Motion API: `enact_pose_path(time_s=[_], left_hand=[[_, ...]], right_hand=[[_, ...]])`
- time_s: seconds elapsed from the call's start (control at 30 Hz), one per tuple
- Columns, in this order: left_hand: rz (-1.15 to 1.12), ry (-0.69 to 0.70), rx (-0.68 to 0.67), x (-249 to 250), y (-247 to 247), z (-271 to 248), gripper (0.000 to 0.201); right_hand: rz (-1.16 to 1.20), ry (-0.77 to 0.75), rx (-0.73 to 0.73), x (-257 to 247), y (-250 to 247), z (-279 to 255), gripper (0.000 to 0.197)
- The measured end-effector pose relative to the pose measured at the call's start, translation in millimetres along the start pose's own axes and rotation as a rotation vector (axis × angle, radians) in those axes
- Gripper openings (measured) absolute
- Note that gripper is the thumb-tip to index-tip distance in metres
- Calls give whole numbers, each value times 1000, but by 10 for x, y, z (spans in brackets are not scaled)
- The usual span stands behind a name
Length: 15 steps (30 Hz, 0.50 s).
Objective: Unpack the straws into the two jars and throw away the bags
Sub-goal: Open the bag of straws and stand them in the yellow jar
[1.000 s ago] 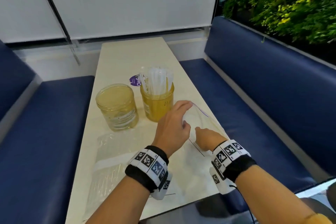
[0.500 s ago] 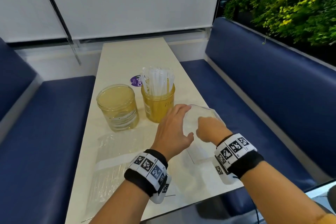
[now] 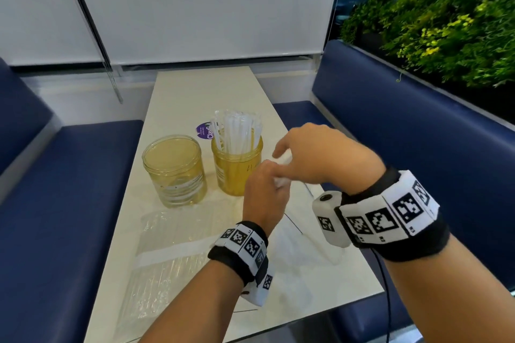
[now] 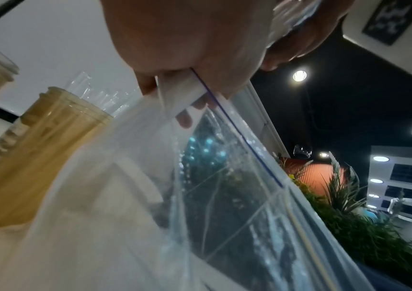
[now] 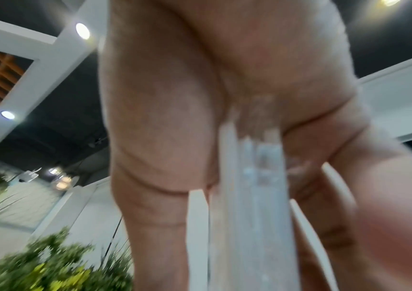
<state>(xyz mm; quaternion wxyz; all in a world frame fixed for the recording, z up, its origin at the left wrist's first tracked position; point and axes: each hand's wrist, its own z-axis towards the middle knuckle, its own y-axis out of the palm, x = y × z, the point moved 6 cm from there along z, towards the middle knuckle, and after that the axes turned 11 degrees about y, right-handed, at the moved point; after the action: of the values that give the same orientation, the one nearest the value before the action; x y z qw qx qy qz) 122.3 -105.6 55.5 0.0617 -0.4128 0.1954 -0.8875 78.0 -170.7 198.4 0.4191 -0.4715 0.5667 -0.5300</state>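
Since one jar (image 3: 237,175) already stands packed with white straws (image 3: 237,133), counts as roughly half done by judgement. Just beside it at nine o'clock, the other jar (image 3: 174,172), upright and holding nothing visible. At seven o'clock of that empty jar, flat on the table (image 3: 200,92), a second bag (image 3: 167,253) with its straws inside, apparently not yet opened. At five o'clock of the full jar, above the table's near right part, the emptied bag (image 4: 224,196): clear, blue line along its zip edge, nothing seen inside, its lower part trailing down toward the tabletop. Left hand (image 3: 263,198) pinching that zip edge between thumb and fingers. Right hand (image 3: 320,159) just above and touching, fingers curled round bunched clear plastic at the bag's top; long white strips in its grip in the right wrist view, too blurred to tell folded rim from anything else. Reads as crumpling or folding the spent bag ahead of disposal. Left to do, judging from this: discard this bag, open the second, fill the empty jar, discard that bag too. No bin in any view. Farther out, a purple sticker (image 3: 203,131) at twelve o'clock behind the jars, blue benches (image 3: 69,203) along both sides, green plants (image 3: 446,22) at two o'clock.
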Motion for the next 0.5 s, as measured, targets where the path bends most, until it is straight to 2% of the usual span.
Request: enact_pose_path(time_s=[0.1, 0.17, 0.23, 0.3, 0.37, 0.47, 0.5], left_hand=[[-35, -35, 68, -17, -68, 47, 30], [-78, -72, 103, 6, -106, 66, 34], [-152, -100, 114, 42, -126, 90, 37], [-151, -133, 121, 42, -136, 94, 45], [-191, -184, 169, 2, -181, 59, 43], [-219, -216, 216, -64, -239, 53, 26], [-220, -217, 233, -76, -262, 60, 23]], right_hand=[[434, -30, 318, 85, -299, 25, 42], [549, -88, 476, 9, -307, 51, 54], [508, -141, 421, -154, -90, 133, 56], [497, -164, 353, -250, 138, 223, 50], [712, -206, 341, -247, 205, 272, 37], [1000, -131, 362, -135, 309, 335, 71], [1013, -82, 331, -138, 387, 366, 70]])
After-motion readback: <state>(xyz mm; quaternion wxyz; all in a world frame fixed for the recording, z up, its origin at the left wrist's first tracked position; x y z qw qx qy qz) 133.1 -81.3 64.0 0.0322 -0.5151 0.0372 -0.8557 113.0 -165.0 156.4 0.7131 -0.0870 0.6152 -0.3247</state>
